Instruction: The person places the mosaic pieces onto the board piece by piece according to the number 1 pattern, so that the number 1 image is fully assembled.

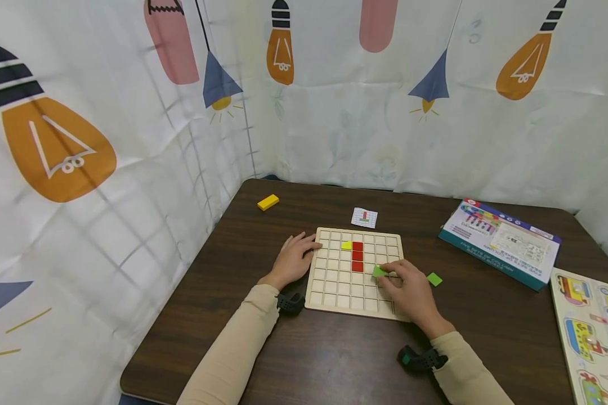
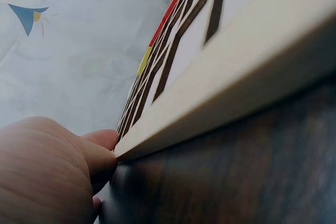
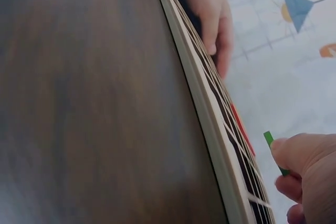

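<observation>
A square wooden grid board [image 1: 329,287] lies on the dark table, with a column of red squares [image 1: 357,256] and a yellow piece [image 1: 347,246] set in its cells. My left hand [image 1: 293,259] rests at the board's left edge, its fingertips touching the rim. Between thumb and fingers my right hand [image 1: 410,289] pinches a green tile [image 3: 269,138], held just above the board's right half. Another green tile [image 1: 434,279] lies on the table right of that hand. Behind the board is a small card [image 1: 364,217] with a printed grid pattern.
A yellow block [image 1: 268,202] lies at the table's back left. To the right stands a teal and white box [image 1: 501,242], and nearer the front right corner is a picture board [image 1: 590,332] with vehicle drawings. A printed curtain [image 1: 334,129] hangs behind the table.
</observation>
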### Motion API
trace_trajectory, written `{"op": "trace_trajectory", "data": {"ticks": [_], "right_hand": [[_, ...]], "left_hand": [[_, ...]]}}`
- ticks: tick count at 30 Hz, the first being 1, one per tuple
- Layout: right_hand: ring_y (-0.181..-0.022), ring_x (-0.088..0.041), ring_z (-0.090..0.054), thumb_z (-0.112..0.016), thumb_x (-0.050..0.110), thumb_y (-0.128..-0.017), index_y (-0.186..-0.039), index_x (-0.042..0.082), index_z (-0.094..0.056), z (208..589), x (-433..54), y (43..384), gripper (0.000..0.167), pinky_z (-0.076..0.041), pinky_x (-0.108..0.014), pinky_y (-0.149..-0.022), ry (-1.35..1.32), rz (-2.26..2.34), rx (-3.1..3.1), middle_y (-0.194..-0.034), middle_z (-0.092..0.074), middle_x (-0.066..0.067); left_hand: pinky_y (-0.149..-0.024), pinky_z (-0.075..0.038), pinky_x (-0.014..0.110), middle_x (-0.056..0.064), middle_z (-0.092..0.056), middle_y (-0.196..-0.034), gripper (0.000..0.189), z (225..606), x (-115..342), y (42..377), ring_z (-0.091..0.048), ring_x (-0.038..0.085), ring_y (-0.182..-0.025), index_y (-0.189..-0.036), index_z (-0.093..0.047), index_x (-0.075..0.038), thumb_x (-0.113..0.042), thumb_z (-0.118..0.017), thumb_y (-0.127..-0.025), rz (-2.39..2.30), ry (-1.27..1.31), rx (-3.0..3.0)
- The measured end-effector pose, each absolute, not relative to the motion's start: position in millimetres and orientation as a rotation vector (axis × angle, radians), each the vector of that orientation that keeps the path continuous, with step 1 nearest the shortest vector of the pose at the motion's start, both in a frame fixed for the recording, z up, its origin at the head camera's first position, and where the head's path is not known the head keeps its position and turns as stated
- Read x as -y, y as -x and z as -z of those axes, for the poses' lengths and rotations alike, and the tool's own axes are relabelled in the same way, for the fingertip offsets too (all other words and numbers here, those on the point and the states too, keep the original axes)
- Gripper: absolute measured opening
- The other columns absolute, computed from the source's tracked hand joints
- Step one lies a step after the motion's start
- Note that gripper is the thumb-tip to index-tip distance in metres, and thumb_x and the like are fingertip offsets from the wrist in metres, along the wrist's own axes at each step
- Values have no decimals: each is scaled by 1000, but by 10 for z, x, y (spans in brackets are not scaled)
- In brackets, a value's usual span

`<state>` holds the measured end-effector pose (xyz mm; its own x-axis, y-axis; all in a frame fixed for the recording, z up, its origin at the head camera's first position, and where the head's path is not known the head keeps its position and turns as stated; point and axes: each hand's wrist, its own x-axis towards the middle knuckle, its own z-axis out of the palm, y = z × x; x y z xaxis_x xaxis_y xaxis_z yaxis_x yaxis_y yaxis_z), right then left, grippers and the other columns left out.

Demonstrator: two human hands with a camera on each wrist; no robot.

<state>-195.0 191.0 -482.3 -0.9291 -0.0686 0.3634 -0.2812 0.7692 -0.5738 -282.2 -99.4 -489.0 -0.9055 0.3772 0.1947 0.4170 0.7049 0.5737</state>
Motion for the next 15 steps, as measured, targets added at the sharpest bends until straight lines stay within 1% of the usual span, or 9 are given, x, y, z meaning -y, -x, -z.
{"op": "trace_trajectory", "data": {"ticks": [4, 7, 9, 12, 15], "right_hand": [[-82, -16, -57, -77, 21, -85, -107, 13, -75, 4851, -1847, 1957, 24, -47, -32, -65, -320, -930, 2621, -102, -65, -1], [-79, -14, -56, -78, 20, -84, -106, 13, -75, 4885, -1811, 1969, 23, -43, -27, -61, -356, -932, 2597, -101, -66, 0], [-77, -13, -55, -79, 20, -84, -106, 13, -75, 4907, -1791, 1979, 24, -41, -26, -58, -373, -940, 2585, -100, -66, 1], [-81, -14, -58, -79, 22, -84, -106, 14, -75, 4921, -1765, 1990, 24, -46, -28, -62, -382, -953, 2580, -101, -67, 1], [-89, -16, -63, -79, 21, -84, -106, 14, -75, 4917, -1741, 1989, 23, -51, -34, -69, -390, -972, 2577, -101, -67, 1]], "left_hand": [[-123, -9, 46, 5, -44, -151, 32, 4887, 990, 2815, -27, 27, -146, -130, -64, -17, -12, -49, -102, 974, 657, 2846], [-123, -9, 46, 5, -44, -151, 32, 4877, 985, 2809, -26, 26, -146, -131, -64, -17, -12, -49, -102, 970, 650, 2853], [-123, -9, 45, 4, -44, -151, 32, 4872, 982, 2808, -26, 26, -146, -130, -64, -17, -12, -49, -103, 967, 646, 2856], [-123, -9, 45, 4, -44, -150, 32, 4867, 979, 2805, -27, 26, -146, -130, -64, -18, -12, -49, -103, 960, 641, 2859], [-123, -10, 46, 4, -45, -150, 32, 4868, 979, 2805, -27, 26, -146, -130, -65, -17, -12, -49, -102, 958, 639, 2855]]}}
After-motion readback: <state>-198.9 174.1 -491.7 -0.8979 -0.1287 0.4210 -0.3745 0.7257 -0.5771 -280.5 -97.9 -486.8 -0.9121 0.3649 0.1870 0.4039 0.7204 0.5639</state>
